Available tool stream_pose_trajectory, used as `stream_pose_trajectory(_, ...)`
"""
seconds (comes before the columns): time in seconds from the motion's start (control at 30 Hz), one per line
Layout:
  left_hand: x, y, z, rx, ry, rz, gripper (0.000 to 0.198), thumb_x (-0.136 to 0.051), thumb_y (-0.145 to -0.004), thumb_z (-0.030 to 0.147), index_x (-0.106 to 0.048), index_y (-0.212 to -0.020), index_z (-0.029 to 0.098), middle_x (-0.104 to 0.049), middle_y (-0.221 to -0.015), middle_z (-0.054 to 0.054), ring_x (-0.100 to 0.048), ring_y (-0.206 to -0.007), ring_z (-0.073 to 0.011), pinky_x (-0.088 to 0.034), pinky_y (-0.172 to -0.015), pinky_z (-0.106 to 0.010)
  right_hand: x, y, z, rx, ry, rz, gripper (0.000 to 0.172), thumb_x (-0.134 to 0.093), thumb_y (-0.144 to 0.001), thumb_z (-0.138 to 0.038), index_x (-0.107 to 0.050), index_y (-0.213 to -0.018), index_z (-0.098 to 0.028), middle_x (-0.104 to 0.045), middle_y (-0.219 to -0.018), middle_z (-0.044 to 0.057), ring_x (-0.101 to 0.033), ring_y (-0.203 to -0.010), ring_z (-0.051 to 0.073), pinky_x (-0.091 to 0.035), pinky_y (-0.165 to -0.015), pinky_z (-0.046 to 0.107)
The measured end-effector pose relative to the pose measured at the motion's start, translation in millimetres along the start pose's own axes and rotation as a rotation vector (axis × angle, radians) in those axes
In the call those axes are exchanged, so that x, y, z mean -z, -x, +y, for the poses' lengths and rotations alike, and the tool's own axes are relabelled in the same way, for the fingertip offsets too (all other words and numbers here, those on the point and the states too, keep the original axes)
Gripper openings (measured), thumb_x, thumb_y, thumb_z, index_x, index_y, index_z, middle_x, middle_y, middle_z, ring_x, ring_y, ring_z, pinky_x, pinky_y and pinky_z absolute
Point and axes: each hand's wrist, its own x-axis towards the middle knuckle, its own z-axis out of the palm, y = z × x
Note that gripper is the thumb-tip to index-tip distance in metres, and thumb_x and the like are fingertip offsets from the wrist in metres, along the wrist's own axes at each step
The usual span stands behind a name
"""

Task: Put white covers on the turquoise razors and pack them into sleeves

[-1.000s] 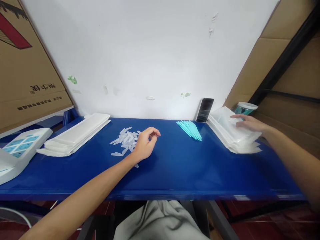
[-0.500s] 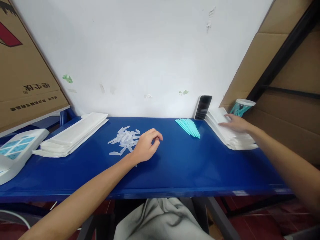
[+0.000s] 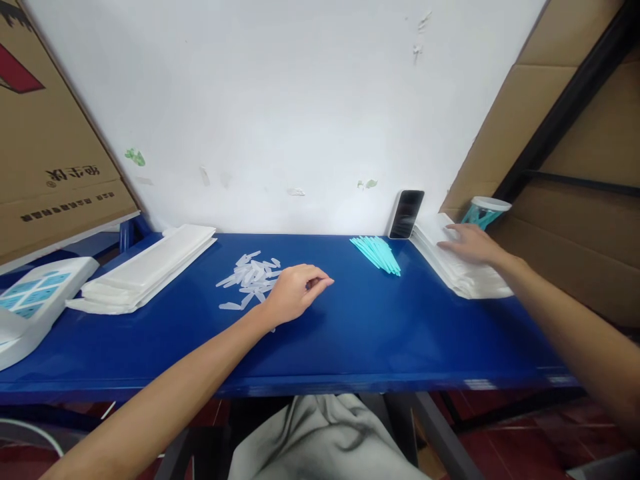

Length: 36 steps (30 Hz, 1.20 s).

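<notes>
My left hand [image 3: 300, 292] hovers over the middle of the blue table [image 3: 360, 333], thumb and fingertips pinched together with nothing showing between them. Beside its wrist, partly behind it, lies a loose pile of small translucent plastic pieces [image 3: 253, 275]. On the right, my right hand [image 3: 470, 243] is over a stack of white paper-like sleeves [image 3: 450, 273], fingers stretched out and apart; whether it touches the top one I cannot tell. A fan of thin turquoise sticks [image 3: 377, 255] lies between the two hands, nearer the back edge.
A phone [image 3: 407, 215] leans against the wall behind the sticks. A lidded clear jar [image 3: 485, 212] with turquoise pieces stands behind my right hand. At left are another white stack [image 3: 150, 270] and a white device [image 3: 45, 303]. Cardboard [image 3: 60, 147] flanks the table.
My left hand has shifted slightly right, and its thumb and fingers have closed into a tighter pinch. My right hand stays over the white stack, with only a slight finger movement.
</notes>
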Motion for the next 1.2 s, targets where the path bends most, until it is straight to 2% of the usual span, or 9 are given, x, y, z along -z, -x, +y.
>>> stream_pose_trajectory(0.13,10.6,-5.6,-4.5,-0.070,-0.213,0.045,0.038,-0.049,-0.101,0.039,-0.064,-0.073,0.019,-0.065,-0.075,-0.005,-0.056,-0.071,-0.0178,-0.041,-0.070,-0.031,9.9,9.4,-33.1,0.073,0.027,0.105,0.047,-0.065,-0.086,-0.049,-0.067,-0.124,-0.021,-0.054,-0.146,0.018,-0.050,-0.129,0.034,-0.038,-0.097,0.040)
stream_pose_trajectory(0.23,40.8,-14.0,-29.3,-0.034,-0.437,0.121,0.028,-0.050,-0.097,0.034,-0.068,-0.081,0.019,-0.067,-0.084,-0.009,-0.059,-0.082,-0.0227,-0.045,-0.079,-0.034,14.9,18.5,-69.0,0.074,-0.036,0.323,0.030,-0.063,-0.085,-0.042,-0.073,-0.104,-0.022,-0.074,-0.112,0.013,-0.065,-0.103,0.030,-0.042,-0.079,0.037)
stream_pose_trajectory(0.33,87.9,-11.3,-75.2,0.231,-0.689,0.229,0.031,-0.049,-0.094,0.034,-0.073,-0.099,0.016,-0.067,-0.103,-0.016,-0.059,-0.102,-0.0324,-0.046,-0.091,-0.044,11.9,23.0,-99.9,0.158,-0.157,0.474,0.020,-0.063,-0.082,-0.037,-0.072,-0.084,-0.019,-0.074,-0.074,0.010,-0.068,-0.079,0.026,-0.044,-0.075,0.034)
stream_pose_trajectory(0.43,132.4,11.6,-124.4,0.548,-0.884,0.310,0.045,-0.048,-0.092,0.037,-0.067,-0.124,0.013,-0.058,-0.134,-0.023,-0.047,-0.130,-0.0424,-0.038,-0.106,-0.057,-0.8,24.3,-119.7,0.176,-0.199,0.508,0.020,-0.054,-0.084,-0.031,-0.067,-0.075,-0.020,-0.071,-0.068,0.009,-0.066,-0.070,0.025,-0.044,-0.071,0.035)
stream_pose_trajectory(0.53,157.1,39.6,-155.4,0.961,-0.862,0.184,0.059,-0.049,-0.091,0.042,-0.057,-0.141,0.012,-0.054,-0.142,-0.027,-0.049,-0.131,-0.0478,-0.040,-0.102,-0.061,-17.9,31.2,-132.4,0.321,-0.279,0.429,0.025,-0.046,-0.087,-0.029,-0.063,-0.071,-0.022,-0.070,-0.069,0.008,-0.063,-0.065,0.023,-0.042,-0.067,0.034)
stream_pose_trajectory(0.67,161.1,50.4,-161.5,1.053,-0.829,0.053,0.058,-0.050,-0.088,0.035,-0.058,-0.142,0.016,-0.064,-0.135,-0.023,-0.059,-0.124,-0.0437,-0.048,-0.097,-0.053,-33.5,48.6,-144.9,0.543,-0.287,0.205,0.022,-0.050,-0.084,-0.026,-0.059,-0.065,-0.023,-0.067,-0.066,0.005,-0.059,-0.061,0.020,-0.040,-0.063,0.033)
stream_pose_trajectory(0.9,152.2,40.0,-155.0,0.976,-0.863,0.086,0.056,-0.051,-0.087,0.039,-0.063,-0.137,0.018,-0.069,-0.129,-0.019,-0.062,-0.121,-0.0415,-0.051,-0.094,-0.050,-35.9,61.0,-160.9,0.569,-0.365,0.140,0.019,-0.050,-0.087,-0.025,-0.064,-0.076,-0.020,-0.072,-0.085,0.008,-0.064,-0.077,0.022,-0.045,-0.075,0.033)
stream_pose_trajectory(1.07,153.3,41.6,-154.9,0.964,-0.886,0.043,0.057,-0.054,-0.085,0.043,-0.064,-0.136,0.019,-0.069,-0.130,-0.019,-0.063,-0.119,-0.0429,-0.051,-0.092,-0.052,-2.9,86.6,-189.7,0.435,-0.506,-0.065,0.027,-0.053,-0.087,-0.032,-0.056,-0.063,-0.022,-0.058,-0.061,0.001,-0.052,-0.060,0.017,-0.037,-0.060,0.032)
stream_pose_trajectory(1.2,155.4,41.4,-154.7,0.960,-0.899,0.011,0.050,-0.051,-0.086,0.035,-0.067,-0.130,0.019,-0.070,-0.127,-0.019,-0.064,-0.118,-0.0426,-0.051,-0.090,-0.052,32.1,157.0,-209.4,0.591,-0.823,-0.181,0.030,-0.056,-0.095,-0.038,-0.058,-0.070,-0.022,-0.059,-0.066,0.000,-0.052,-0.062,0.016,-0.040,-0.058,0.030)
